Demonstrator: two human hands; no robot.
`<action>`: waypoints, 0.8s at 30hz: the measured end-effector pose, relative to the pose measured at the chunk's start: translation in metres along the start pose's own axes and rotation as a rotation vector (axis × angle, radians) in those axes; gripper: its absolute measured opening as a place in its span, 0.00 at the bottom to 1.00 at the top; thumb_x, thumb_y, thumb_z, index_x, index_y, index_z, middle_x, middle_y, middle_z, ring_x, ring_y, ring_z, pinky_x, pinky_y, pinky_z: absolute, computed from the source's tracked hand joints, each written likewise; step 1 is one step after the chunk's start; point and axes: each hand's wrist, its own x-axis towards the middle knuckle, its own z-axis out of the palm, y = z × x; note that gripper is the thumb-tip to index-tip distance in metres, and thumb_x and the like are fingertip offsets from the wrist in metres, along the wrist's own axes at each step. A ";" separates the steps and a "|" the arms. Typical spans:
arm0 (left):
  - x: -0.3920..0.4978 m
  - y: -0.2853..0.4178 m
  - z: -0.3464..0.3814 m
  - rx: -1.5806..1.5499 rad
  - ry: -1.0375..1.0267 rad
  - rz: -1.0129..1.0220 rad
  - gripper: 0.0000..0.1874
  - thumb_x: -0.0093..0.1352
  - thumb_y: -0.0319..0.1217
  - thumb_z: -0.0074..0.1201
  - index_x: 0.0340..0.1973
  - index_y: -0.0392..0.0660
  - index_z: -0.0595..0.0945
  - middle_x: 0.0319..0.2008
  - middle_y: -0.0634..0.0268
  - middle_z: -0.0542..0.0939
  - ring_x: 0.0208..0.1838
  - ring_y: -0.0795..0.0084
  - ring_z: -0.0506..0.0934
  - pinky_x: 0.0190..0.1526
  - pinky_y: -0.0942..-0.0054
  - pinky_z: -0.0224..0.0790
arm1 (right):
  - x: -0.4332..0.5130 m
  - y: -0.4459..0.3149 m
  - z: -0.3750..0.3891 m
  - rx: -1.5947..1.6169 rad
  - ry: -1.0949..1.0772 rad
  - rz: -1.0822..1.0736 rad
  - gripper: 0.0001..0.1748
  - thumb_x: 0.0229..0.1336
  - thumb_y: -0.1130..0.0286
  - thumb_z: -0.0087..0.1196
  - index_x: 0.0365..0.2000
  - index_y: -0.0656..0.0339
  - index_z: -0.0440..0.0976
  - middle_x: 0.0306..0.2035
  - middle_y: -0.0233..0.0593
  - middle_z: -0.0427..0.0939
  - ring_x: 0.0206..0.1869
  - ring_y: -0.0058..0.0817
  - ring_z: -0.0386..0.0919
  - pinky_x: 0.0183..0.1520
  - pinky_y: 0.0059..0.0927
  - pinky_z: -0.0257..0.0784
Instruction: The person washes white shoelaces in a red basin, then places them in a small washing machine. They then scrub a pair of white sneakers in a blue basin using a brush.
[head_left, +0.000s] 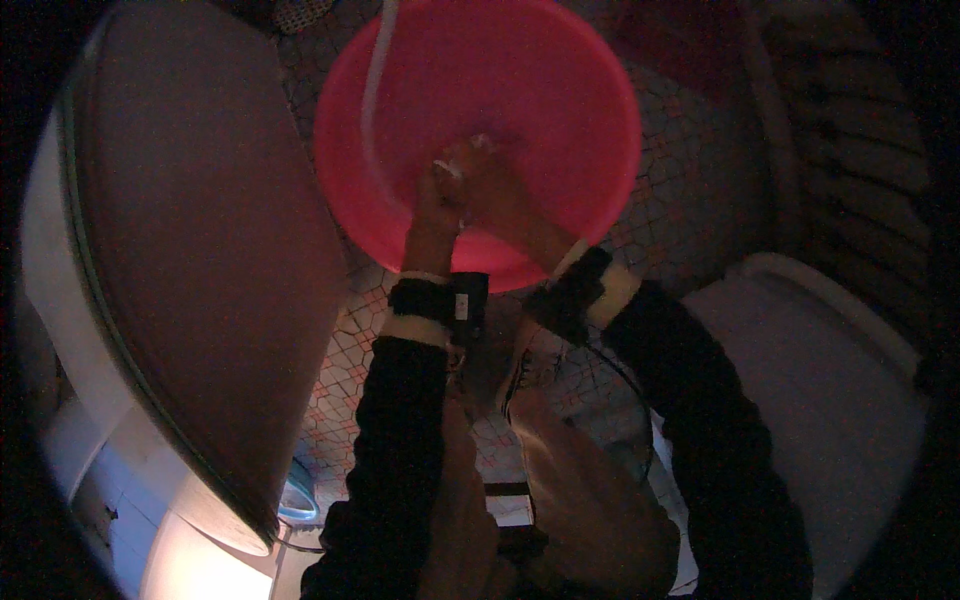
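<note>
Both my hands are together low inside a large round pink plastic basin (570, 90), a little below its middle. My left hand (439, 191) is curled close against my right hand (491, 176), and small whitish bits (448, 168) show between and on them. The picture is too dark to tell what these bits are or whether either hand grips something. A pale hose (373, 90) runs down into the basin, left of my hands. Black straps with dark devices sit on both wrists.
A large smooth panel or appliance (217, 187) stands at the left. At the right are a pale rounded container (810, 375) and dark slatted shapes (855, 150). A blue basin (300, 491) lies lower left on the patterned tile floor (345, 375). A cable hangs by my right forearm.
</note>
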 end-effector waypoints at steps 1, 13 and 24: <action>-0.001 0.002 -0.004 0.077 0.020 0.051 0.28 0.69 0.48 0.39 0.58 0.42 0.68 0.53 0.59 0.73 0.52 0.62 0.72 0.50 0.65 0.68 | -0.002 -0.012 -0.002 0.004 -0.013 0.056 0.14 0.58 0.61 0.45 0.41 0.56 0.70 0.39 0.48 0.74 0.44 0.47 0.73 0.46 0.46 0.68; 0.001 -0.009 0.010 0.364 0.115 0.087 0.21 0.70 0.33 0.42 0.57 0.41 0.67 0.44 0.61 0.76 0.37 0.66 0.75 0.37 0.67 0.73 | 0.023 0.041 0.004 -0.142 0.007 0.160 0.17 0.59 0.58 0.45 0.45 0.54 0.70 0.36 0.46 0.76 0.43 0.43 0.74 0.47 0.46 0.69; 0.030 -0.014 -0.035 0.749 0.650 0.377 0.26 0.66 0.38 0.49 0.58 0.42 0.69 0.52 0.61 0.73 0.54 0.67 0.70 0.52 0.67 0.64 | 0.004 0.104 0.007 -0.373 -0.001 -0.139 0.28 0.54 0.58 0.52 0.54 0.58 0.66 0.55 0.43 0.68 0.59 0.40 0.64 0.61 0.41 0.60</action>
